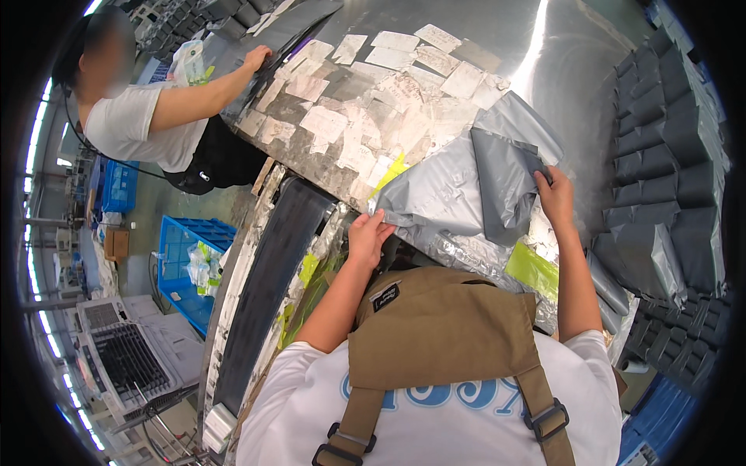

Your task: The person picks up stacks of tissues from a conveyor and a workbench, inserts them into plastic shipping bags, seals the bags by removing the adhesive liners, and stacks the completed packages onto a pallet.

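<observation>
Left hand point(369, 239): pinching the near-left corner of the bag point(427, 190) between thumb and fingers, at the bench's near edge.
Right hand point(554, 198): gripping the dark fold at the bag's right side, thumb showing on top, the other fingers partly hidden.
Bag: lying across the near part of the bench, spanning between both hands; thin grey plastic film, shining silvery, creasing softly; a darker flap is folding over it into a pointed, roughly triangular shape.
Upper sheet point(524, 128): smooth grey film, jutting out beyond the flap; cannot tell whether it is belonging to the same bag.
Bench point(583, 54): smooth metal, reflecting a bright streak at the far side.
Paper patches point(322, 122): flat, off-white, roughly rectangular, overlapping, sticking to the bench, scuffing and browning in places.
Green strip point(391, 172): narrow, bright yellow-green, lying beside the bag's left edge.
Green sheet point(533, 270): glossy, yellow-green, lying near the bag's lower right.
Belt point(260, 272): dark, flat, running along the left of the person; its pale side rails are looking rough and flaking.
Crate point(175, 268): blue plastic, open-topped, holding crumpled clear and green wrapping.
Stacks point(660, 163): folded grey plastic, layering in rows at right.
Co-worker point(128, 124): standing at upper left, reaching an arm toward the bench's far-left edge.
</observation>
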`<act>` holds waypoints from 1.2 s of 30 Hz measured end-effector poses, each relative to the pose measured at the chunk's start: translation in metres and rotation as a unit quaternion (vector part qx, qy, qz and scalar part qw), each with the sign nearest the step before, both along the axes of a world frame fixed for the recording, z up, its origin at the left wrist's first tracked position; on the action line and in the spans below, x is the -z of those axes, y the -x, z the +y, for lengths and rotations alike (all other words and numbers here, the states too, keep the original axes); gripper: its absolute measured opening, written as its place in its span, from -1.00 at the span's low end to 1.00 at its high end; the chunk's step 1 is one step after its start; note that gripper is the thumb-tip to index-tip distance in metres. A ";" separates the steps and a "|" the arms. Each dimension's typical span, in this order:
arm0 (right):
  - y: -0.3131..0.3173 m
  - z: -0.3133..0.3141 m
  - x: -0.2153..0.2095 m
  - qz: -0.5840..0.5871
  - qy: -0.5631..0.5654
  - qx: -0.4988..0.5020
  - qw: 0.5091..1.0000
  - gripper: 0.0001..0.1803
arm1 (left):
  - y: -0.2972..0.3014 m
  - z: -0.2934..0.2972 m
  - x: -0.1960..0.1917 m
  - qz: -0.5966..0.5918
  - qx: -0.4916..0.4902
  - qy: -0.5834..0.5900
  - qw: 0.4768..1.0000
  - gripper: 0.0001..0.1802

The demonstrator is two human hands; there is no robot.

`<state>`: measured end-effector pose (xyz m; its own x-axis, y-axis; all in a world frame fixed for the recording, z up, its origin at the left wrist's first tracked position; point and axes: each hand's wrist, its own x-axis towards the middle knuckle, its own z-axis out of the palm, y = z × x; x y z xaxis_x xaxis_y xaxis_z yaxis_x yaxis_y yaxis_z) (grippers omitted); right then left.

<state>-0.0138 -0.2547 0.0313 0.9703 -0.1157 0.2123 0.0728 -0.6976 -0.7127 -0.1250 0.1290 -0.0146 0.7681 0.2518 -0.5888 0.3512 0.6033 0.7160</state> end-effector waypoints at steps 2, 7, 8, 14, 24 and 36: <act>-0.002 0.000 -0.008 0.081 -0.016 -0.013 0.997 -0.79 | -0.005 0.001 -0.024 -0.041 0.022 0.011 0.999 -0.93; -0.010 0.006 -0.020 0.034 -0.075 -0.026 0.996 -0.79 | -0.027 0.044 -0.083 -0.185 0.004 0.055 0.981 -0.71; -0.013 0.001 -0.018 0.035 -0.081 -0.021 0.996 -0.79 | -0.030 0.053 -0.101 -0.191 -0.010 0.048 0.980 -0.62; -0.012 0.018 -0.048 0.073 -0.092 -0.112 0.987 -0.82 | -0.026 0.138 -0.173 -0.293 -0.018 0.096 0.951 -0.66; 0.063 0.173 -0.034 0.096 0.053 -0.373 0.921 -0.60 | -0.057 0.144 -0.253 -0.387 -0.069 0.011 0.920 -0.60; 0.030 0.061 0.016 0.222 0.032 0.041 0.974 -0.24 | -0.126 0.045 -0.160 -0.284 -0.033 0.167 0.943 -0.52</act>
<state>-0.0436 -0.1933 0.0154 0.9563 -0.1966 -0.2165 -0.2901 -0.7316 -0.6169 0.0010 0.1739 0.1453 0.9729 0.1828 -0.1412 -0.0782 0.8358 0.5434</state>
